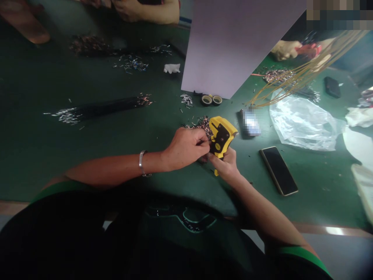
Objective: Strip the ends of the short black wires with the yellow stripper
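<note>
My right hand (225,165) is wrapped round the lower handles of yellow-and-black crimping pliers (223,136), their head pointing up and away from me. Close beside their left side, my left hand (186,149), with a metal bracelet at the wrist, has thumb and fingers pinched together. What it pinches is hidden. Just beyond these fingers lies a heap of wire ends with bare copper tips (204,123), partly covered by the hand and the pliers. Small silvery metal ferrules (186,100) are scattered farther back.
A bundle of black wires (107,107) lies at left. Two tape rolls (211,100) sit by a pale upright panel (233,46). To the right are a small box (250,122), a phone (279,170), a clear plastic bag (305,120) and yellow wires (305,77). Other people's hands (284,50) work across the table.
</note>
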`<action>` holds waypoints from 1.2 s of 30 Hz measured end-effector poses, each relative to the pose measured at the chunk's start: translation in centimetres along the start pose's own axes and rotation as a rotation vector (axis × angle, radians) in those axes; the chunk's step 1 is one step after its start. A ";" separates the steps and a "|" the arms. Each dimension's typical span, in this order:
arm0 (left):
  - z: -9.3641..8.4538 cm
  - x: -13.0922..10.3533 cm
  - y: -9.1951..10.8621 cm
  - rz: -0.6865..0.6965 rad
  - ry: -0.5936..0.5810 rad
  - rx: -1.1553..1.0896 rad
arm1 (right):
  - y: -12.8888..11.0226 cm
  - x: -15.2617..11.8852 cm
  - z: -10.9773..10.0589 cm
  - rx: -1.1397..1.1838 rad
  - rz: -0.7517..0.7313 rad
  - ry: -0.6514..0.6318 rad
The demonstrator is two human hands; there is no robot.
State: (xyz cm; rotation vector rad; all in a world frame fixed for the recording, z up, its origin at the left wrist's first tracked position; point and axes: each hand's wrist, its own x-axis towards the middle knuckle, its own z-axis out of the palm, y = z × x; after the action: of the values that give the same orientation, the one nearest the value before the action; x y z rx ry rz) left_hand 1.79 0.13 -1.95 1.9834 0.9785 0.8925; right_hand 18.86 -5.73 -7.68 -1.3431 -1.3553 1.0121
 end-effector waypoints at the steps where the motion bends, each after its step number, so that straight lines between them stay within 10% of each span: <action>1: 0.0 0.0 0.0 -0.001 -0.002 -0.002 | 0.0 0.0 0.0 0.000 0.003 -0.002; 36: 0.2 0.5 -2.1 -0.035 -0.009 -0.005 | 0.7 0.8 0.5 -0.046 0.027 0.053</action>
State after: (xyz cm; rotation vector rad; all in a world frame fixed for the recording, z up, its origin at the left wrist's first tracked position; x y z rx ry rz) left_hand 1.52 1.39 -3.64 1.9589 1.0015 0.8650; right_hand 18.59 -4.87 -8.41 -1.4164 -1.3307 0.9622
